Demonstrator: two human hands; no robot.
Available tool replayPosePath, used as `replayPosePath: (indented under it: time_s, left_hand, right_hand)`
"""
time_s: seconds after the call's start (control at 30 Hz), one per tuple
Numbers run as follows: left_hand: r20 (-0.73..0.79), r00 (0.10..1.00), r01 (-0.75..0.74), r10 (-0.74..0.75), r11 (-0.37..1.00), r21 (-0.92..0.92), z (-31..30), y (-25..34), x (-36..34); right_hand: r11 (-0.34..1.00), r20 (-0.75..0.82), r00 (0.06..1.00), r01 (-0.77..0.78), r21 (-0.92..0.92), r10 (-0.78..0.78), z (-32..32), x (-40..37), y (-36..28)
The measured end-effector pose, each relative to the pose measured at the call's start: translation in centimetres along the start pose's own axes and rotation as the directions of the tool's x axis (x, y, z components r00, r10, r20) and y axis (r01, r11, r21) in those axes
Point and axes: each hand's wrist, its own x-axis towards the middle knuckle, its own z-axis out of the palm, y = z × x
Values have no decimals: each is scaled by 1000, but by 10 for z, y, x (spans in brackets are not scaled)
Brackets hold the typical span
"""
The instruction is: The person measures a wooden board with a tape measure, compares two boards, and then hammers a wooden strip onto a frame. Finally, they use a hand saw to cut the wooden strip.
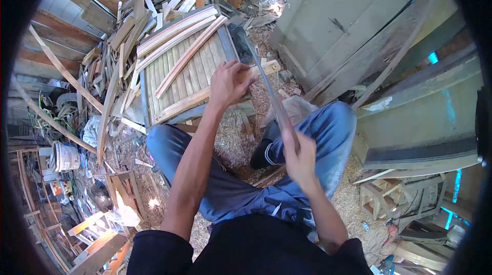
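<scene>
My left hand (227, 84) is closed around a long wooden strip (187, 102), pressing it along the near edge of a slatted wooden panel (171, 60). The strip's right end sticks out past the panel. In my right hand (301, 160) is the handle of a handsaw, fingers wrapped round it. The long, narrow saw blade (274, 98) points away from me and crosses the strip near its right end, to the right of my left hand. Several other loose strips (192, 55) lie across the panel's far part.
A heap of offcuts (125, 39) lies behind and left of the panel. A large greyish door-like board (348, 24) leans at the right. Shavings (230, 142) cover the floor between my bent legs. A small wooden frame (382, 195) stands at lower right, and a white bucket (65, 156) at left.
</scene>
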Motion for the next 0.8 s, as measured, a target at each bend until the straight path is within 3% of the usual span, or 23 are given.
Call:
replayPosePath:
  time_s: [0.1, 0.3, 0.43, 0.5, 0.6, 0.7, 0.8]
  left_hand:
    - [-71, 997, 1, 1, 1000, 22, 5, -6, 7]
    - [-34, 999, 20, -18, 999, 36, 3, -2, -1]
    - [-23, 1000, -4, 4, 1000, 21, 4, -3, 2]
    - [-29, 999, 13, -12, 999, 35, 3, -8, 1]
    - [-160, 987, 31, -21, 997, 65, 10, -22, 14]
    - [-87, 996, 39, -33, 997, 67, 7, -24, 17]
    - [-79, 997, 21, -18, 999, 45, 5, -13, 8]
  right_hand:
    - [994, -6, 999, -44, 99, 45, -18, -51, 19]
    - [1000, -21, 1000, -15, -7, 14, 15, 11, 14]
    - [998, -67, 996, 60, -7, -60, -7, -40, 10]
    - [998, -42, 998, -42, 45, 44, -14, -51, 12]
    - [998, -42, 998, -51, 36, 52, 1, -26, 13]
    - [999, -61, 997, -40, 2, 40, -13, -13, 21]
    - [996, 59, 994, -90, 3, 90, -34, -19, 2]
